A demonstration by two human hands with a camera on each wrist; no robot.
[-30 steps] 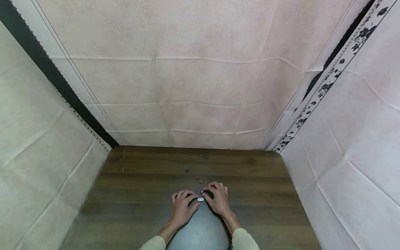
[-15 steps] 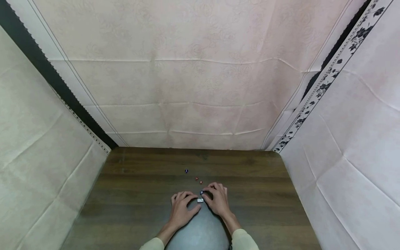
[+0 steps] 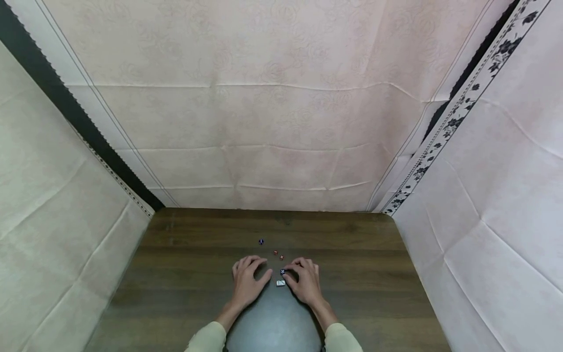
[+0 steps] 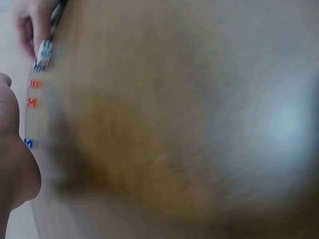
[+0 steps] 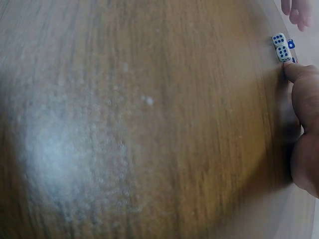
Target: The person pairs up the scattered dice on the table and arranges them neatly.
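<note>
From where I stand, the person's right hand (image 3: 305, 283) is bent over the near blue die (image 3: 283, 272), its thumb and index finger pinching it, front and back. The left hand (image 3: 247, 281) holds nothing: its fingers are relaxed, the thumb spread away from them, and it sits to the left of the dice, apart from them all.

Just on the person's side of the near blue die lie the white dice (image 3: 278, 283), two of them, side by side and touching; blue pips show on them in the right wrist view. Beyond the pinched die are two red dice (image 3: 275, 253), near each other but apart, the left one a little farther off. Farther still, and more to the left, is the far blue die (image 3: 261, 242).

All this is on a brown wood-grain surface (image 3: 352, 274). Pale sleeves (image 3: 208, 336) cover the forearms. Creased pale cloth (image 3: 290, 117) hangs behind the surface, with more cloth along both sides.
</note>
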